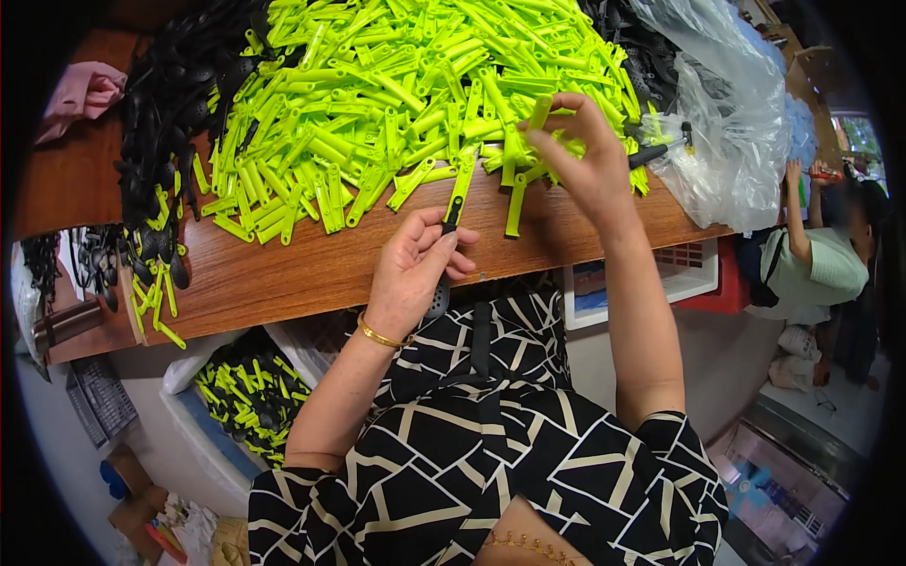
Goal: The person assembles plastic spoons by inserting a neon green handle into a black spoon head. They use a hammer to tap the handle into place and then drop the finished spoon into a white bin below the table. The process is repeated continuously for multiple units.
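Note:
My left hand (412, 262) is closed on a black piece with a perforated rounded end (439, 300), which shows below the fingers. The black piece's upper end meets a neon-green plastic handle (462, 187) pointing away from me, at the front of the pile. To the right, my right hand (587, 156) is raised over the pile's near edge, pinching another neon-green handle piece (541, 111) between thumb and fingers. Just beneath that hand, a loose green strip (515, 209) lies on the brown table (349, 278).
A large heap of green handle pieces (368, 104) covers the table, with black pieces (175, 113) at left. Clear plastic bags (727, 132) and a black-handled tool (655, 153) lie right. Below are a bin of green-and-black pieces (250, 396) and a white basket (694, 283). Another person (816, 264) stands far right.

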Tool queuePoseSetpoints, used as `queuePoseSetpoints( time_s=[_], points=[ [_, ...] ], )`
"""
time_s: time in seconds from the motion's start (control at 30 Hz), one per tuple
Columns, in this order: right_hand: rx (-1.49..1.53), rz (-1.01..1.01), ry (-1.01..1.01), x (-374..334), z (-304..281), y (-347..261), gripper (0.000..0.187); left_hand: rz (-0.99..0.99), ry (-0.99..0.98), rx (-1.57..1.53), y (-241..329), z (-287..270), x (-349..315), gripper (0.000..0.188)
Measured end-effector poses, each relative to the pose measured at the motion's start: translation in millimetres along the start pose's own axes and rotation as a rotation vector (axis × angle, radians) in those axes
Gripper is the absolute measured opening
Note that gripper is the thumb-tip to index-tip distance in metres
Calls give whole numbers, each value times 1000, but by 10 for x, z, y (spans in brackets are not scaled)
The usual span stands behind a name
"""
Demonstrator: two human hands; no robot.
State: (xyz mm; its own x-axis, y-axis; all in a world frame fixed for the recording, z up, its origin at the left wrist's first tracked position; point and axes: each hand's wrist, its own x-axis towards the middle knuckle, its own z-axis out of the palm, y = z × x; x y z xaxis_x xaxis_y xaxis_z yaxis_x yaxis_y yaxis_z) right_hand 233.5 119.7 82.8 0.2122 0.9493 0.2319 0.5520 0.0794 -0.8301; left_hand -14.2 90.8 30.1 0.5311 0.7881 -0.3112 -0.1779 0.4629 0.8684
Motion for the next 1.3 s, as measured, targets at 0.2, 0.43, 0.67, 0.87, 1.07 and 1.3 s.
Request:
queuePoseSetpoints(
  time_s=[0.2,0.43,0.67,0.87,1.07,1.3],
  points=[
    [576,155,-251,-458,384,-215,46,21,-32,-29,19,81,-46,33],
    [521,219,-227,-612,497,-165,51,9,-60,10,-57,65,-89,34],
    [444,208,-260,-628,459,-149,49,32,-19,5,-60,102,-113,27],
    [688,276,-202,-747,558,-240,46,139,66,163,-23,111,-176,18],
    [907,468,-288,-908,495,-427,32,477,157,604,3,92,-305,9],
    [489,69,-680,-959,368,-407,39,339,-17,718,42,-173,-730,12]
  ],
)
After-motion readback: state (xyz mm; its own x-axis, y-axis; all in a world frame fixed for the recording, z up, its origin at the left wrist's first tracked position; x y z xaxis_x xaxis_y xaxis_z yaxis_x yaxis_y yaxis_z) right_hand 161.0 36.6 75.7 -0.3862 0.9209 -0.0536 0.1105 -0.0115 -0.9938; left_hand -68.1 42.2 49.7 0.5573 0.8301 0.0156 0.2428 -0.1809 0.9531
